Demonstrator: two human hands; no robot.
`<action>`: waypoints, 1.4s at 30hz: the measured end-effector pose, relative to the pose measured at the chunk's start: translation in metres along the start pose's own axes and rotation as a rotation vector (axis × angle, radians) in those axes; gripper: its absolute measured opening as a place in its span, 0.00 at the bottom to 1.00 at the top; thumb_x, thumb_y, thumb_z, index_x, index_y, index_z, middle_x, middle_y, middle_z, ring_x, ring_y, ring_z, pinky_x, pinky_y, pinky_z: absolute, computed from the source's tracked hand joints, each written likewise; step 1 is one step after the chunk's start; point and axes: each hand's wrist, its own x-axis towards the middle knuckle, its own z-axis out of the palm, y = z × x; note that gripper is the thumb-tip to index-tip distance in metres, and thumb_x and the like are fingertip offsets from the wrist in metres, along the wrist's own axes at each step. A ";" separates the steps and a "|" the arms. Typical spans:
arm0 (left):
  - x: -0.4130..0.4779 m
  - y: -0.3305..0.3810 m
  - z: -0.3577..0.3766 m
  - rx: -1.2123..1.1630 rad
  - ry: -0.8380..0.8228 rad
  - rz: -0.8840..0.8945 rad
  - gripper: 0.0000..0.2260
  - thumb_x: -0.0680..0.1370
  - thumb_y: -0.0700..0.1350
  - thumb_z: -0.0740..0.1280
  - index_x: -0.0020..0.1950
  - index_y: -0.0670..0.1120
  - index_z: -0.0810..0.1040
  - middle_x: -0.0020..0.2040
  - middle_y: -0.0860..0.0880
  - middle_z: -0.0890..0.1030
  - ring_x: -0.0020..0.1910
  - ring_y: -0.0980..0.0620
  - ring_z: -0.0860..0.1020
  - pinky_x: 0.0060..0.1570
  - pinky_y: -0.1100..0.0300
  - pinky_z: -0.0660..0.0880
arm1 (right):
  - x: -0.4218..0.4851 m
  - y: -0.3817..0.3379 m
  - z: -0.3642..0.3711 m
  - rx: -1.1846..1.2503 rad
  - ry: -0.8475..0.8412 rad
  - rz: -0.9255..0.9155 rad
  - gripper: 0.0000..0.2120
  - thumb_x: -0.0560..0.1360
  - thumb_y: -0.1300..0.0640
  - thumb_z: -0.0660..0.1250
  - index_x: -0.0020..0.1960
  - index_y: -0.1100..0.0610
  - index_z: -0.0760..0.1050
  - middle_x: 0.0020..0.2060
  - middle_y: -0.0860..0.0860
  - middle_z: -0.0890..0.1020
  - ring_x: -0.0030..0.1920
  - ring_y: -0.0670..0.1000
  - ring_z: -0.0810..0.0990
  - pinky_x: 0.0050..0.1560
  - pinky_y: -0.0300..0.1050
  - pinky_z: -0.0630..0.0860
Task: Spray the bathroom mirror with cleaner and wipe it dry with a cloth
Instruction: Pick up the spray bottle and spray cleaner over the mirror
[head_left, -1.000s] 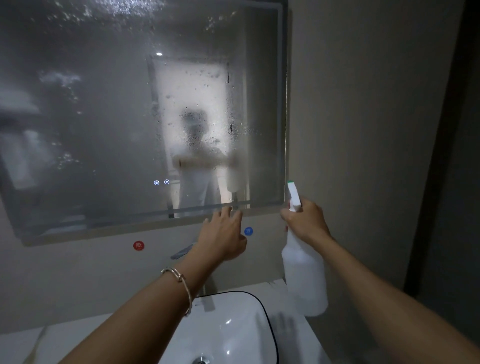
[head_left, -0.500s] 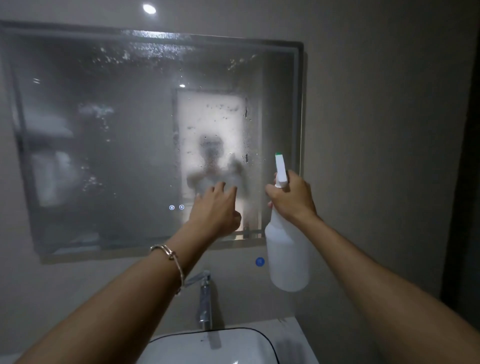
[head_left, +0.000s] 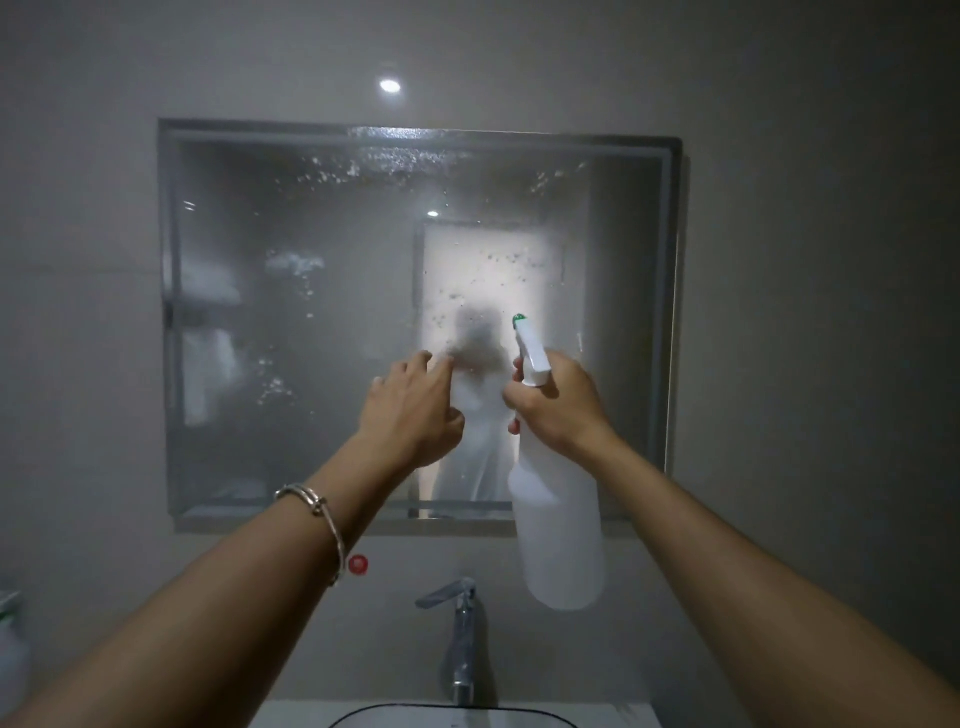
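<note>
Head view: one frame, looking forward at a bathroom wall, both bare forearms raised.
Mirror (head_left: 322, 322): rectangular, grey-framed, mounted on the wall above the basin; glass was fogged and speckled with droplets and foam patches, thickest along the top edge and left of centre; a blurred reflection of a person stood in a bright doorway right of centre.
Spray bottle (head_left: 563, 540): translucent white body, white trigger head with a green nozzle tip; hung upright in front of the mirror's lower right part, nozzle aimed at the glass.
Right hand (head_left: 558, 408): wrapped closed around the bottle's neck just below the trigger head; whether a finger pressed the trigger could not be told.
Left hand (head_left: 415, 410): held nothing; fingers loosely curled and slightly spread, tips up at or close to the glass beside the reflected figure; contact with the glass could not be told.
Bracelet (head_left: 317, 525): thin metal band on the left wrist.
Faucet (head_left: 460, 634): chrome, single lever, below the mirror, centred over the basin.
Basin (head_left: 447, 717): white with a dark rim, only its far edge visible at the bottom.
Red sticker (head_left: 357, 564): round, on the wall under the mirror, beside the left wrist.
Ceiling light (head_left: 389, 85): small bright spot above the mirror.
Cloth: none identifiable.
</note>
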 end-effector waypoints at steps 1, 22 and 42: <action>-0.003 -0.005 -0.002 0.007 -0.008 -0.011 0.24 0.76 0.46 0.60 0.72 0.45 0.61 0.70 0.42 0.65 0.65 0.42 0.67 0.62 0.49 0.66 | -0.002 -0.004 0.008 -0.004 -0.027 -0.004 0.04 0.68 0.58 0.65 0.42 0.57 0.74 0.28 0.48 0.79 0.29 0.48 0.82 0.39 0.53 0.82; -0.087 -0.219 -0.064 0.194 -0.084 -0.342 0.25 0.75 0.49 0.60 0.72 0.46 0.62 0.70 0.42 0.65 0.67 0.41 0.67 0.64 0.47 0.68 | -0.018 -0.116 0.214 0.199 -0.288 -0.020 0.04 0.66 0.58 0.66 0.34 0.55 0.72 0.26 0.49 0.78 0.28 0.50 0.83 0.32 0.40 0.73; -0.074 -0.324 -0.088 0.146 -0.076 -0.261 0.27 0.77 0.49 0.60 0.75 0.47 0.58 0.74 0.43 0.60 0.71 0.43 0.63 0.67 0.48 0.65 | 0.011 -0.182 0.279 0.190 -0.123 -0.069 0.11 0.65 0.53 0.63 0.42 0.60 0.75 0.30 0.53 0.83 0.29 0.46 0.83 0.36 0.43 0.77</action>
